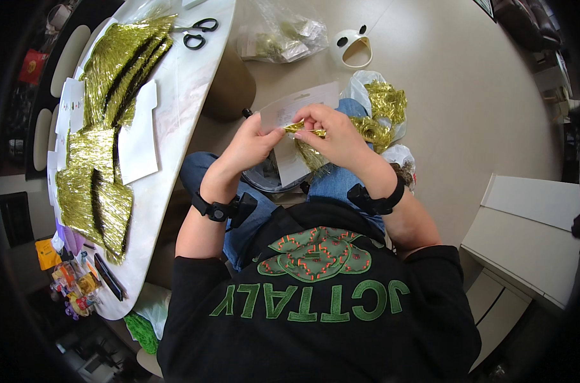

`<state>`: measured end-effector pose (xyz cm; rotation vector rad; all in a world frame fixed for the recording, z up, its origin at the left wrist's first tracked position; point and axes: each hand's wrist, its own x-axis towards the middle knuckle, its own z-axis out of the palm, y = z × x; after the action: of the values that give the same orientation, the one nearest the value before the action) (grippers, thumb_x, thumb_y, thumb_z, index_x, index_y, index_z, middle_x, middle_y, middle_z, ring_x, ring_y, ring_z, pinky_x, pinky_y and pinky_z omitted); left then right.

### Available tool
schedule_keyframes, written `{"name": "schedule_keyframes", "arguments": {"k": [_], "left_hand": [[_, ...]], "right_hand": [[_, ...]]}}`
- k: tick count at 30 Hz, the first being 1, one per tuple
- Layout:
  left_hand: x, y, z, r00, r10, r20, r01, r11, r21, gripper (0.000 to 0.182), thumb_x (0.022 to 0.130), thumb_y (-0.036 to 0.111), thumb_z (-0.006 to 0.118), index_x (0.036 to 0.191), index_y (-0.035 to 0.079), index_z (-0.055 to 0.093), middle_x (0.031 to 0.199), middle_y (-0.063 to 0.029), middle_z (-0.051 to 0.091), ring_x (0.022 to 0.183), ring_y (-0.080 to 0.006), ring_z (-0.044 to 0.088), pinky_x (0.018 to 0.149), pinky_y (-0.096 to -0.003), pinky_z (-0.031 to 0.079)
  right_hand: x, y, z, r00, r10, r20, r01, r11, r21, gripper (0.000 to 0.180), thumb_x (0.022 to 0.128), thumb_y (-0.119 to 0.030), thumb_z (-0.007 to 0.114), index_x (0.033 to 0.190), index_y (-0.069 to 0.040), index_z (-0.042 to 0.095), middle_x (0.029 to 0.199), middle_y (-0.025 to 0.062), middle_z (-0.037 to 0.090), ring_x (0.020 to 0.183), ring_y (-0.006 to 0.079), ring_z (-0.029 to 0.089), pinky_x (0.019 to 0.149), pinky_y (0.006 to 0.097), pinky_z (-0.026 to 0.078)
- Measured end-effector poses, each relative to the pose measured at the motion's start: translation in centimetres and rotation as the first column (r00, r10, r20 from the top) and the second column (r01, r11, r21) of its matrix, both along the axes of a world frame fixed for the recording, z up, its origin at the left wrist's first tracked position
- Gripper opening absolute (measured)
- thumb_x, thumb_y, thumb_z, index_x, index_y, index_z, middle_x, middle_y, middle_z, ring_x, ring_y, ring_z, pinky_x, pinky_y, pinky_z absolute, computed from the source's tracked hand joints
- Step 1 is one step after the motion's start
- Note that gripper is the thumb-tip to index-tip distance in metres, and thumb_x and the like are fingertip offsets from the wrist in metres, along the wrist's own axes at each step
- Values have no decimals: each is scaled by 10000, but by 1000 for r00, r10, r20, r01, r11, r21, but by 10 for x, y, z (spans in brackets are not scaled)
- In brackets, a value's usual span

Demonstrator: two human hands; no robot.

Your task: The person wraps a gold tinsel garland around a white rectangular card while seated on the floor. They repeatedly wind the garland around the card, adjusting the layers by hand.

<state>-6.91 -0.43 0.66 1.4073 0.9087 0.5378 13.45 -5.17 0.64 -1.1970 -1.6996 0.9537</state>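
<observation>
Above the lap, my left hand (251, 143) pinches a white cardboard card (314, 95) together with an end of gold tinsel fringe. My right hand (330, 131) grips the same gold tinsel fringe (311, 154) between thumb and fingers, just right of my left hand. Loose strands hang down over the card. More gold tinsel (385, 103) lies in and around a clear plastic bag by the right knee, and a strip of it runs towards my right hand. Under the card, a dark round container (263, 179) is partly hidden between the legs.
On the marble table (189, 100) at left lie carded gold fringe bundles (122, 62), a blank white card (139, 136), black-handled scissors (194, 33) and small packets (79, 287). A plastic bag (290, 33) and a white container with a wide opening (352, 48) stand on the floor ahead.
</observation>
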Motion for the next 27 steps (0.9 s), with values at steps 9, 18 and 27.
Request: {"name": "schedule_keyframes", "arguments": {"k": [9, 18, 27], "left_hand": [[4, -2, -2, 998, 2, 57, -5, 998, 56, 186, 919, 65, 558, 1079, -24, 586, 905, -16, 628, 779, -64, 547, 661, -246, 469], [6, -7, 9, 995, -16, -96, 20, 999, 45, 204, 918, 46, 538, 1108, -13, 581, 824, 6, 581, 682, -47, 479, 585, -235, 420], [12, -9, 12, 993, -52, -108, 78, 964, 253, 321, 871, -12, 511, 1189, -13, 557, 868, -36, 610, 733, -90, 527, 667, -244, 453]], "right_hand": [[-5, -1, -6, 994, -91, 56, 83, 989, 125, 116, 807, -115, 716, 913, -69, 710, 785, 79, 567, 737, 213, 577, 661, 301, 464], [-5, -2, -9, 979, -193, 73, 197, 979, -58, 176, 797, -208, 728, 831, -40, 689, 817, 113, 603, 764, 287, 628, 682, 365, 500], [-9, -2, -12, 937, -302, 174, 328, 934, -144, 247, 750, -295, 758, 779, -56, 700, 815, 102, 644, 748, 272, 646, 673, 366, 509]]}}
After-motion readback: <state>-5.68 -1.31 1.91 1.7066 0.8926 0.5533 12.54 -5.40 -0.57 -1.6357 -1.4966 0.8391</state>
